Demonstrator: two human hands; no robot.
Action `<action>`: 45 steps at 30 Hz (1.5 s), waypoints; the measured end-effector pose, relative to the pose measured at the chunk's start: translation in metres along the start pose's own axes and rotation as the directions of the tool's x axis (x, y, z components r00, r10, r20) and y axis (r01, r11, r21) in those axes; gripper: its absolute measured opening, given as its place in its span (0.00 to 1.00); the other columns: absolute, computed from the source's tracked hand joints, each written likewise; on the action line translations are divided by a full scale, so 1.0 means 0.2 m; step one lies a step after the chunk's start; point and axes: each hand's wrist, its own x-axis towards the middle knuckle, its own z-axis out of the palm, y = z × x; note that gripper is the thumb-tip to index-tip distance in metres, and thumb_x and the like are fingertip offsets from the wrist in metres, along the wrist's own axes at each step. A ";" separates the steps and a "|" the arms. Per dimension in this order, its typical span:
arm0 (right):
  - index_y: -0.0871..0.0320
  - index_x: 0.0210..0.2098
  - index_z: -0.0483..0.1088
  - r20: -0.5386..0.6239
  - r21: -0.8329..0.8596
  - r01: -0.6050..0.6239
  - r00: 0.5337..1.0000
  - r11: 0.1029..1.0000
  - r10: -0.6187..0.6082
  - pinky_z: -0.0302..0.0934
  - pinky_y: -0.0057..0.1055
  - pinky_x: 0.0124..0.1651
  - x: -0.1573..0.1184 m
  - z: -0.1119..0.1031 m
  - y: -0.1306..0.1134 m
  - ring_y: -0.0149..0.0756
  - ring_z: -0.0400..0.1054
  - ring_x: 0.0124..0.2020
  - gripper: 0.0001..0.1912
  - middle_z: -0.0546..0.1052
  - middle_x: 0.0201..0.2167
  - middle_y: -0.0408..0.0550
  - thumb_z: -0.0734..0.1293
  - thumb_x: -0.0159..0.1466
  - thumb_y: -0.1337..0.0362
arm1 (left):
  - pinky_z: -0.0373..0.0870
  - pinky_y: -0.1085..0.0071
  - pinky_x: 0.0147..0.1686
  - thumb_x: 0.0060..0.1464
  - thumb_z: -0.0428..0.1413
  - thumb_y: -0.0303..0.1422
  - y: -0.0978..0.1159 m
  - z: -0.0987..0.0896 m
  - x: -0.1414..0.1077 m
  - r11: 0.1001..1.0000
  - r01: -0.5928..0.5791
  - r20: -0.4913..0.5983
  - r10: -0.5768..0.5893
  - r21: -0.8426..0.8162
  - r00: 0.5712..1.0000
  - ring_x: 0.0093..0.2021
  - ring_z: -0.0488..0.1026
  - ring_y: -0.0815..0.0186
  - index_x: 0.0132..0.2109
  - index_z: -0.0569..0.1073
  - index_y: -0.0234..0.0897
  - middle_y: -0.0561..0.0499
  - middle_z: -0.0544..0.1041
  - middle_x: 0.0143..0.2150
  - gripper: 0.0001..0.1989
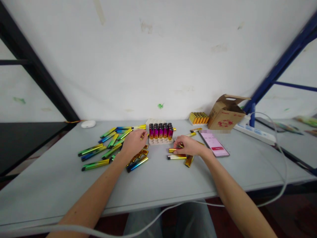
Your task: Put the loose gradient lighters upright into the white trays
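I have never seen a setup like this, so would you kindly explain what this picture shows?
There is no machine: a person works bare-handed, seen by a camera worn on the head, looking forward and down. On the grey table, a pale tray holds upright purple pieces. Shiny green, blue and gold tubes lie to its left; gold pieces, a phone and an open cardboard box are to its right. The left hand seems to pinch something small and gold; the right hand is at a gold piece, its grip unclear.

"What's beyond the fingers (177, 142)?"
"A scuffed white wall (173, 66), smudged green."
"Beneath them?"
"A pale grey tabletop (153, 188), above dark reddish floor (299, 215)."
"Either side?"
"A black beam (37, 67) left of them, a blue beam (273, 76) right."
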 end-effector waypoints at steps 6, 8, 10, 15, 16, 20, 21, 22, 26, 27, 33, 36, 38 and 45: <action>0.58 0.34 0.69 -0.245 0.260 0.177 0.963 0.949 -0.113 0.61 0.34 0.45 0.02 0.02 -0.04 0.35 0.67 0.39 0.08 0.74 0.35 0.46 0.69 0.60 0.60 | 0.70 0.64 0.45 0.61 0.45 0.37 0.00 0.01 0.00 1.000 0.014 0.002 -0.014 0.006 1.000 0.42 0.76 0.57 0.40 0.76 0.37 0.44 0.81 0.42 0.16; 0.57 0.35 0.66 -0.271 0.441 0.198 0.959 0.876 -0.081 0.62 0.33 0.44 0.03 0.04 -0.06 0.34 0.68 0.38 0.12 0.73 0.34 0.45 0.69 0.61 0.56 | 0.70 0.64 0.46 0.61 0.45 0.36 0.00 0.00 0.00 1.000 0.021 0.011 -0.021 -0.001 1.000 0.42 0.76 0.57 0.39 0.76 0.37 0.44 0.81 0.42 0.16; 0.55 0.36 0.63 -0.267 0.614 0.193 0.963 0.765 -0.028 0.63 0.31 0.40 0.05 0.06 -0.07 0.33 0.70 0.35 0.16 0.73 0.32 0.43 0.69 0.60 0.51 | 0.70 0.63 0.47 0.61 0.45 0.36 0.00 0.00 0.00 1.000 0.021 0.014 -0.021 -0.002 1.000 0.42 0.76 0.57 0.39 0.76 0.37 0.44 0.81 0.42 0.15; 0.51 0.40 0.59 -0.323 0.823 0.184 0.930 0.537 0.175 0.58 0.25 0.26 0.07 0.06 -0.09 0.28 0.66 0.22 0.21 0.76 0.26 0.39 0.71 0.57 0.49 | 0.70 0.63 0.44 0.61 0.44 0.36 0.01 -0.01 0.00 1.000 0.013 0.016 -0.013 0.007 1.000 0.41 0.76 0.56 0.39 0.76 0.37 0.44 0.81 0.41 0.16; 0.51 0.39 0.60 -0.338 0.838 0.192 0.917 0.511 0.210 0.57 0.24 0.24 0.07 0.06 -0.09 0.27 0.65 0.20 0.21 0.76 0.26 0.38 0.72 0.56 0.49 | 0.70 0.63 0.44 0.61 0.44 0.36 0.01 -0.01 0.00 1.000 0.015 0.017 -0.015 0.009 1.000 0.41 0.76 0.56 0.39 0.76 0.37 0.44 0.81 0.41 0.16; 0.53 0.37 0.66 -0.303 0.893 0.168 0.911 0.418 0.280 0.57 0.25 0.23 0.06 0.03 -0.07 0.29 0.65 0.21 0.20 0.77 0.27 0.42 0.71 0.56 0.46 | 0.70 0.63 0.44 0.61 0.44 0.36 0.01 -0.01 0.00 1.000 0.019 0.023 -0.020 0.008 1.000 0.41 0.76 0.55 0.40 0.76 0.36 0.43 0.81 0.41 0.17; 0.53 0.39 0.67 -0.281 0.905 0.159 0.919 0.394 0.275 0.59 0.26 0.24 0.05 0.02 -0.07 0.30 0.67 0.24 0.21 0.78 0.30 0.44 0.69 0.57 0.45 | 0.70 0.63 0.44 0.61 0.44 0.36 0.01 -0.01 0.00 1.000 0.019 0.024 -0.019 0.008 1.000 0.41 0.76 0.55 0.40 0.76 0.36 0.43 0.81 0.41 0.17; 0.53 0.42 0.69 -0.265 0.913 0.158 0.930 0.375 0.254 0.62 0.28 0.27 0.05 0.02 -0.07 0.33 0.70 0.28 0.23 0.79 0.34 0.47 0.67 0.58 0.43 | 0.70 0.62 0.45 0.61 0.44 0.36 0.01 -0.01 0.00 1.000 0.020 0.023 -0.020 0.010 1.000 0.41 0.76 0.55 0.40 0.77 0.36 0.43 0.81 0.41 0.17; 0.51 0.51 0.69 -0.265 0.907 0.207 0.957 0.366 0.117 0.67 0.34 0.40 0.03 0.01 -0.08 0.39 0.72 0.44 0.29 0.76 0.49 0.51 0.70 0.55 0.44 | 0.70 0.63 0.44 0.61 0.44 0.37 0.01 0.00 0.00 1.000 0.016 0.022 -0.016 0.011 1.000 0.41 0.76 0.56 0.40 0.76 0.37 0.43 0.81 0.41 0.17; 0.51 0.50 0.70 -0.267 0.906 0.210 0.957 0.368 0.112 0.67 0.34 0.41 0.03 0.02 -0.09 0.40 0.72 0.46 0.29 0.76 0.50 0.51 0.73 0.53 0.46 | 0.70 0.64 0.44 0.61 0.44 0.37 0.01 0.00 0.00 1.000 0.013 0.023 -0.014 0.012 1.000 0.41 0.76 0.56 0.40 0.76 0.37 0.44 0.81 0.41 0.17; 0.55 0.41 0.76 -0.286 0.908 0.170 0.919 0.382 0.272 0.61 0.24 0.29 0.08 0.08 -0.07 0.28 0.67 0.26 0.21 0.74 0.24 0.41 0.73 0.55 0.48 | 0.70 0.63 0.44 0.61 0.44 0.37 0.00 0.00 0.00 1.000 0.021 0.033 -0.021 0.016 0.999 0.41 0.76 0.55 0.40 0.76 0.36 0.43 0.81 0.41 0.17; 0.57 0.37 0.77 -0.403 0.850 0.229 0.863 0.475 0.305 0.57 0.24 0.26 0.10 0.09 -0.04 0.25 0.60 0.21 0.19 0.71 0.20 0.39 0.73 0.55 0.47 | 0.70 0.62 0.44 0.61 0.44 0.37 0.00 0.01 0.00 1.000 0.025 0.031 -0.025 0.014 0.999 0.42 0.76 0.55 0.41 0.77 0.35 0.43 0.81 0.42 0.18; 0.57 0.35 0.78 -0.488 0.786 0.253 0.815 0.564 0.314 0.58 0.25 0.27 0.11 0.09 -0.04 0.26 0.62 0.24 0.19 0.75 0.25 0.42 0.73 0.55 0.48 | 0.70 0.62 0.44 0.61 0.44 0.37 0.00 0.01 0.00 1.000 0.024 0.028 -0.024 0.012 0.999 0.42 0.76 0.55 0.41 0.77 0.35 0.43 0.81 0.42 0.18; 0.56 0.43 0.74 -0.515 0.731 0.228 0.803 0.643 0.300 0.64 0.30 0.35 0.11 0.07 -0.05 0.32 0.70 0.31 0.23 0.79 0.30 0.44 0.75 0.51 0.53 | 0.70 0.62 0.43 0.61 0.44 0.37 0.00 0.00 0.00 1.000 0.008 0.021 -0.008 0.005 1.000 0.40 0.76 0.55 0.39 0.76 0.35 0.43 0.81 0.40 0.18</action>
